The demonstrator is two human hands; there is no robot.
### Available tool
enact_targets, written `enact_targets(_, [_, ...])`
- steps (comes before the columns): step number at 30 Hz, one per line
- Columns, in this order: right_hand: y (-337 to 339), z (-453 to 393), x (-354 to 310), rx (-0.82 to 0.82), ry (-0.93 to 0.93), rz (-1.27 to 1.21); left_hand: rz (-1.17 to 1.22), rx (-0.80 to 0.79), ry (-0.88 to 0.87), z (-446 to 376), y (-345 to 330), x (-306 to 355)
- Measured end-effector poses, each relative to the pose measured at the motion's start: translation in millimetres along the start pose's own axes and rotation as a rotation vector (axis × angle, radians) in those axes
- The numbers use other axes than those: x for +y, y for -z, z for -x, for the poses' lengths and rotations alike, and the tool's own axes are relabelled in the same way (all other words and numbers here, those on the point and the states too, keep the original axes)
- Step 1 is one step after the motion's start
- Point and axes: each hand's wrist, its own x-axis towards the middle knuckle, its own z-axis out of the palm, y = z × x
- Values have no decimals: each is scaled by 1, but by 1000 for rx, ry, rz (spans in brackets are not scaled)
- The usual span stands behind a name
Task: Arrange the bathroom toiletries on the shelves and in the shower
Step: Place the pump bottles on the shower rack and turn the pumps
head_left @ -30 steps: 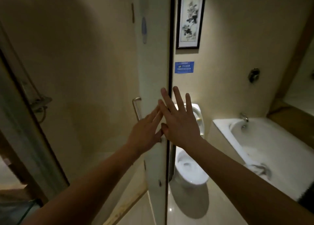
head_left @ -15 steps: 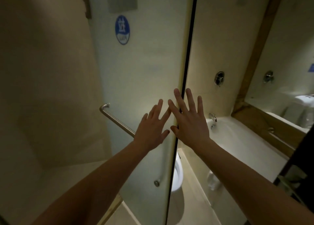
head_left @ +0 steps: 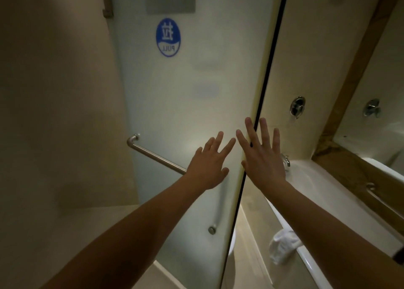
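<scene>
Since both the left hand and right hand are flat and open on the frosted shower door, I'd push evenly, away from its edge.

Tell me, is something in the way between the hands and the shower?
Yes. The frosted glass shower door stands right in front of both hands. The left hand lies flat on the glass, the right hand at the door's dark edge, near the metal handle bar. No toiletries are in view.
</scene>
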Motion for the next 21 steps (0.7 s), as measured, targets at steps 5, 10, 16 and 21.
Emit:
enact_targets(5, [3,-8,-21,-33,2,-91,23,-11,77,14,7,-13])
enact_targets(10, [28,-24,-102,-70,220,-320,-25,18,238,72,29,-68])
enact_targets(16, [81,-41,-236,-83,466,-668,-101,-3,472,175,67,-160])
enact_targets(21, [136,-45,-357,-67,656,-813,-196,-65,685,282,109,-240])
